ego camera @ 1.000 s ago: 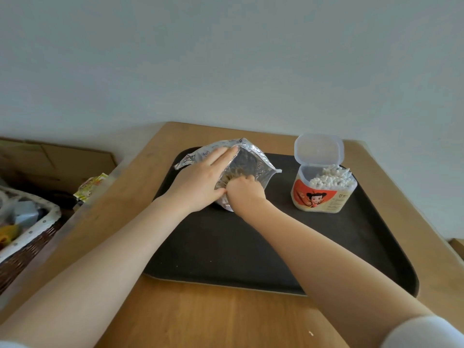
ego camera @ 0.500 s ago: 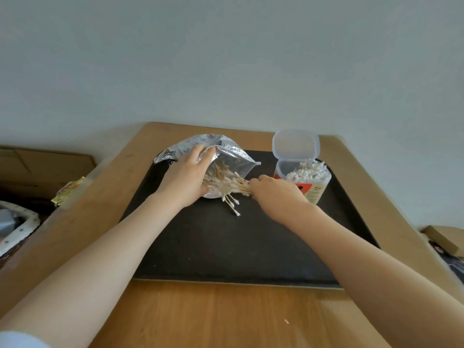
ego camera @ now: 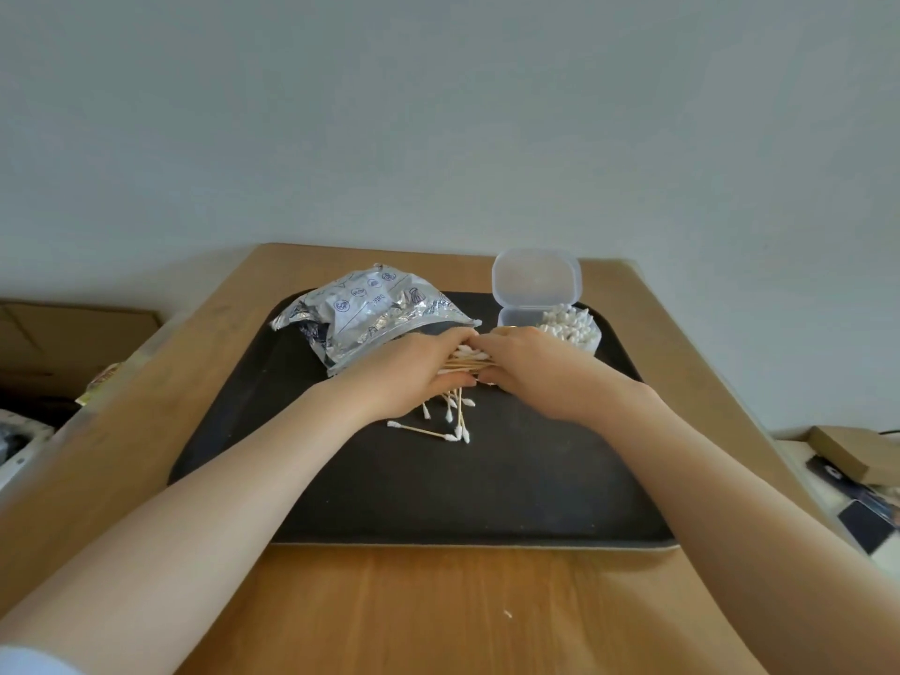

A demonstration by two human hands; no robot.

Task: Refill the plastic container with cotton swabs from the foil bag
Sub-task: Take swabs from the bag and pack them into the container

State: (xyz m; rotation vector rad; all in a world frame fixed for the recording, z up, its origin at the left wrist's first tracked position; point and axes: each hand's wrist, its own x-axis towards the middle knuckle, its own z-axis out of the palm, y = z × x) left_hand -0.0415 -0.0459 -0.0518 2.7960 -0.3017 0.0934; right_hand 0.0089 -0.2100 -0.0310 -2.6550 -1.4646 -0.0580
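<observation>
While both hands cup one bundle of cotton swabs (ego camera: pixel 465 365) on the tray (ego camera: pixel 487 499), I log: left hand (ego camera: pixel 414 377) and right hand (ego camera: pixel 531 367) fingers curled round it | shafts run left-right | plastic container (ego camera: pixel 560 324) just beyond right hand, nearer | foil bag (ego camera: pixel 360 314) now released; strays (ego camera: pixel 450 421) dropped.

Head view, one camera

It looks forward and steeply down from the person's head, close over the black tray (ego camera: pixel 341 504) on the wooden table (ego camera: pixel 389 611), wall behind.
</observation>
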